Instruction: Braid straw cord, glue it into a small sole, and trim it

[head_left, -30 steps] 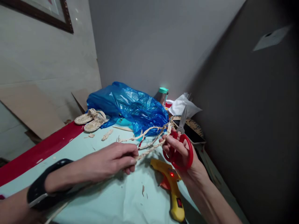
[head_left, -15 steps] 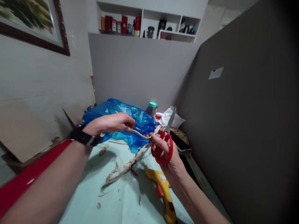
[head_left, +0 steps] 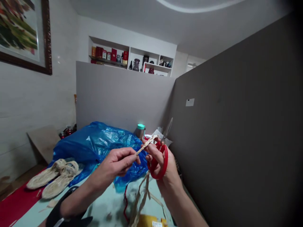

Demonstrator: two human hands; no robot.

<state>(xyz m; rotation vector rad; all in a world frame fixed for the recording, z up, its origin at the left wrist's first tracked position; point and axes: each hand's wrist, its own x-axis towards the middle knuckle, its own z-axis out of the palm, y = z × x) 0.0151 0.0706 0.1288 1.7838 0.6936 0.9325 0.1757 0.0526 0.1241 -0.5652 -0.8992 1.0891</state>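
A pale braided straw cord [head_left: 143,148] is pinched between the thumb and fingers of my left hand [head_left: 121,161]. Its upper end lies across the fingertips of my right hand [head_left: 169,164]. Red-handled scissors [head_left: 165,164] hang on the fingers of that hand, their blades pointing up and away from the cord. Below the right hand, loose straw strands [head_left: 142,201] dangle over the table. At the bottom edge, a yellow glue gun [head_left: 148,220] shows only in part. A thin red cord [head_left: 125,201] lies left of the strands.
A crumpled blue plastic bag [head_left: 94,142] spreads behind my hands. Two woven straw sandals [head_left: 59,179] lie at the left, near a red cloth [head_left: 14,205]. A bottle with a turquoise lid [head_left: 140,127] stands behind. Grey partitions [head_left: 123,97] enclose the back and right.
The view has tilted up and turned, bringing the sandals into sight and leaving little of the glue gun. My left hand has come closer to my right along the cord.
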